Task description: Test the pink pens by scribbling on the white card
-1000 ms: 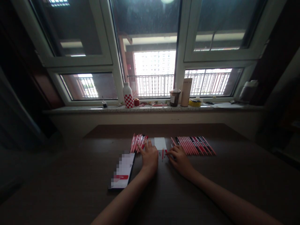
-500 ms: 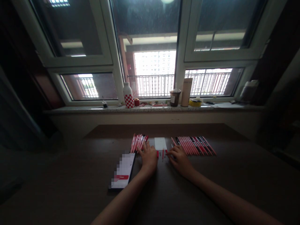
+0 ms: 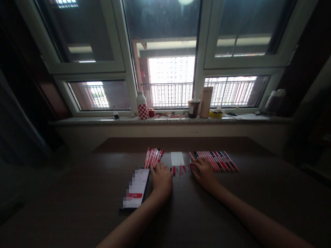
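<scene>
My left hand (image 3: 162,179) rests palm down on the table, fingers apart and holding nothing. It lies just below a row of pink pencils and pens (image 3: 153,157), beside a smartphone (image 3: 136,189). My right hand (image 3: 205,172) has its thumb and fingertips drawn together around the lower end of a slim pen (image 3: 190,162); its fingers partly hide this pen. Between the hands lie small loose pieces: a red cap-like piece (image 3: 174,171), a thin red stick (image 3: 180,170) and a short red piece (image 3: 184,168). Behind them is a white card (image 3: 177,158).
A longer row of pink pencils and dark pens (image 3: 219,160) lies right of the card, partly behind my right hand. On the windowsill (image 3: 165,120) stand a checkered bottle (image 3: 142,106), a drink cup (image 3: 193,108), a tall tan flask (image 3: 206,102) and a yellow tape roll (image 3: 215,113).
My left hand has drawn back towards me, uncovering the pencils and the red cap-like piece. My right hand has shifted right, off the short red piece, to the slim pen.
</scene>
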`<action>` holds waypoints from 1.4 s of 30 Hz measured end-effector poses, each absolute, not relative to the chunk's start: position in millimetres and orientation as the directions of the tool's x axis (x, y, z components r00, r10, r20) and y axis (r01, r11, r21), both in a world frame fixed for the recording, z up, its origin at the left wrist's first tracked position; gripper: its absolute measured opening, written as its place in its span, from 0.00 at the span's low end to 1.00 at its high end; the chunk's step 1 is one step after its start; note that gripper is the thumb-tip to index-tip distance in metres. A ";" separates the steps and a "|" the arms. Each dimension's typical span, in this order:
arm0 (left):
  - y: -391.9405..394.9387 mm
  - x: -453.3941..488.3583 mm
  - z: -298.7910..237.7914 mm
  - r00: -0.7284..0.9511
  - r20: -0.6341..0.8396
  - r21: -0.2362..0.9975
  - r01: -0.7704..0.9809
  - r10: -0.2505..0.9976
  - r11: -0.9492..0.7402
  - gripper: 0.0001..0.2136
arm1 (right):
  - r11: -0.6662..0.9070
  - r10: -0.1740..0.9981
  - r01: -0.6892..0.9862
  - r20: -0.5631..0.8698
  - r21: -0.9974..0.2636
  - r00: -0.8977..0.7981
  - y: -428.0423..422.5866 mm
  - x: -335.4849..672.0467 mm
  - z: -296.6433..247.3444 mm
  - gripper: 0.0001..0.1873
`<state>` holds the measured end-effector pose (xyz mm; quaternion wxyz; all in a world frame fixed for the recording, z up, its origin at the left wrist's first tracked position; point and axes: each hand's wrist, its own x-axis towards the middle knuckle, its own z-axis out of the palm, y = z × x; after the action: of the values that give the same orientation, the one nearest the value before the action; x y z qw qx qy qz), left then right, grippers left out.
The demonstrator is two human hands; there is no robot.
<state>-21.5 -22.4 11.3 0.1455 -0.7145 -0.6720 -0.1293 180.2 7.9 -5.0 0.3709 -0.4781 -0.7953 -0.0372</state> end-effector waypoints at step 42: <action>-27.1 -17.6 6.8 0.101 0.362 -0.004 0.994 0.927 -0.107 0.12 | 0.490 0.793 0.834 0.526 -0.254 -0.305 13.2 168.5 -10.8 0.11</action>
<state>-17.6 -27.1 6.8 0.1245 -0.7313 -0.6567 -0.1358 168.5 13.2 -10.8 0.3052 -0.5041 -0.8072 -0.0334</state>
